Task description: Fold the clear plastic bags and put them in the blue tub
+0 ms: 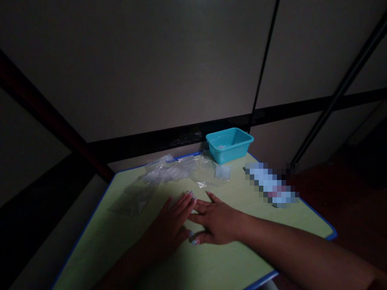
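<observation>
My left hand (177, 220) lies low over the table, its fingers stretched forward and the thumb apart. My right hand (214, 220) meets it from the right with fingers spread, its fingertips touching or nearly touching the left ones. A small shiny clear patch, perhaps plastic film, shows at the left fingertips; the hands hide most of it. Just beyond them lies a heap of clear plastic bags (172, 171). To its right a small pale packet (222, 172) rests flat on the table.
A turquoise plastic basin (231, 153) stands at the table's far edge. At the right lies a pixelated, pale elongated item (270, 185). The light green table (236, 262) has a blue rim, and a panelled wall or cabinet (169, 72) rises behind it. The room is dim.
</observation>
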Motion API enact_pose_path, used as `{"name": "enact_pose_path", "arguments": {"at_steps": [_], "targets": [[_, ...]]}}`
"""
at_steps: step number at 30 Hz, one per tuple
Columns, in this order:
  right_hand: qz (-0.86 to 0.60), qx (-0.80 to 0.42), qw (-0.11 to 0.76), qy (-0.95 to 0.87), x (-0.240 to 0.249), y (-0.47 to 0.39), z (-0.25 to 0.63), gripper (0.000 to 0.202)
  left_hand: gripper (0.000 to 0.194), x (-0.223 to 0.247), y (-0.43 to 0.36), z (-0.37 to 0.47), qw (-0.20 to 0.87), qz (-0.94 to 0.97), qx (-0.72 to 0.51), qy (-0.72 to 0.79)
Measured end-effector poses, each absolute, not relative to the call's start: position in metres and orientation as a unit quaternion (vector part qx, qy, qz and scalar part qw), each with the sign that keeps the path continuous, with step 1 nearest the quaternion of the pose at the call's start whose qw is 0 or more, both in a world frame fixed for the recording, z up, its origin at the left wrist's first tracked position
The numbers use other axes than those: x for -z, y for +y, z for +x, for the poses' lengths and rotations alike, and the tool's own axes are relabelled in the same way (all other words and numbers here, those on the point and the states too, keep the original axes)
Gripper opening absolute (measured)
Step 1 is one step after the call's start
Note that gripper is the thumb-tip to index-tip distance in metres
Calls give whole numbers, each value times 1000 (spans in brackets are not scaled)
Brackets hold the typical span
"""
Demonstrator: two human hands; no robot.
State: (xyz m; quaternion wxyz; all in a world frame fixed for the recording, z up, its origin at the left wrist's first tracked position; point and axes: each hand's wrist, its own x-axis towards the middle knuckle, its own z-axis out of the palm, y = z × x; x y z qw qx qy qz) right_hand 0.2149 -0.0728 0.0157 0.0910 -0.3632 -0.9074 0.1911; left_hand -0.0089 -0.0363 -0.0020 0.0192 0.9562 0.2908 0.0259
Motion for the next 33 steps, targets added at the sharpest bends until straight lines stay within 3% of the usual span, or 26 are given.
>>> {"name": "enact_pose_path", "arguments": {"at_steps": [10,25,29,33], "targets": [[-337,-214,92,-912,-16,-77,212,76,68,10,-34,-12,86,951,-29,297],[-338,-227,81,-910,-8,-76,211,83,60,7,-34,-10,30,869,7,495],[-342,-222,143,-902,-11,-69,212,72,62,7,-34,-9,30,864,14,502],[-385,-240,286,-844,-9,-50,210,46,62,5,-36,-6,23,858,30,512]]}}
